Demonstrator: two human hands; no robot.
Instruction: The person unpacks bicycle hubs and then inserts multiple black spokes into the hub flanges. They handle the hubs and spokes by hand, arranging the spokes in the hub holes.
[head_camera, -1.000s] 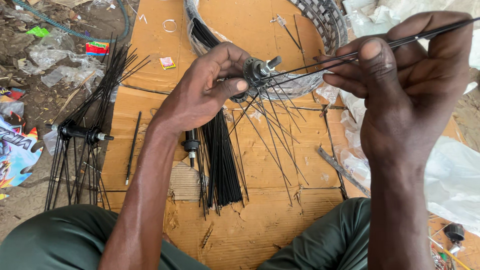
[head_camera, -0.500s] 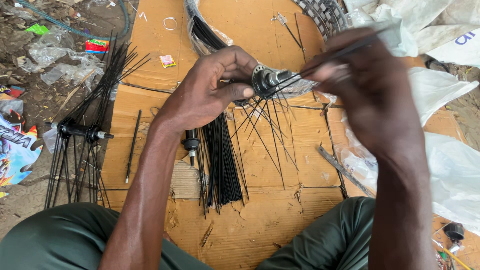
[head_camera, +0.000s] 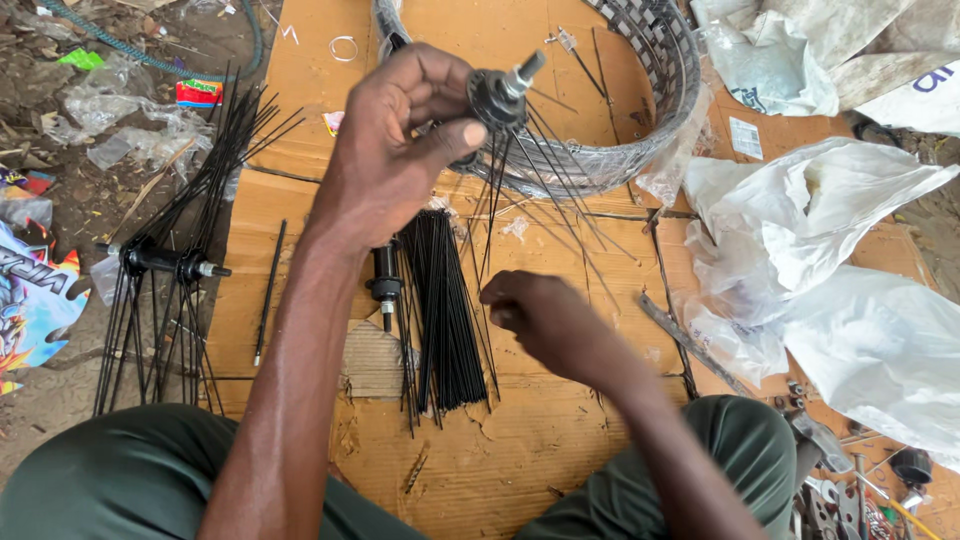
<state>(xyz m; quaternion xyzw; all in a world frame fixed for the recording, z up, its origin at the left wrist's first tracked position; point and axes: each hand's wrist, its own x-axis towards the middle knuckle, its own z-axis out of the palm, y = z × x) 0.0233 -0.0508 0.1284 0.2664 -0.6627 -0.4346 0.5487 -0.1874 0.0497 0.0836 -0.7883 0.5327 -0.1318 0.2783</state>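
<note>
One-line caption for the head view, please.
Left hand lifts a spoked hub; right hand reaches the loose spokes.

We see a black hub (head_camera: 497, 95) with silver axle between the left fingers (head_camera: 440, 140); black spokes (head_camera: 445, 305) bundled just left of the right fingers (head_camera: 505, 300). Brown cardboard (head_camera: 300, 110) beneath both. Rim (head_camera: 660, 60) beyond the fingertips: silver with dark checker pattern. White plastic bags (head_camera: 830, 240) right. Trousers (head_camera: 130, 470) olive green.

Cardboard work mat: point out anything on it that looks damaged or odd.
The cardboard is torn near the front, with a ripped corrugated patch beside the loose spoke bundle. A crumpled plastic bag spills onto its right edge. Nothing else stands out.
</note>
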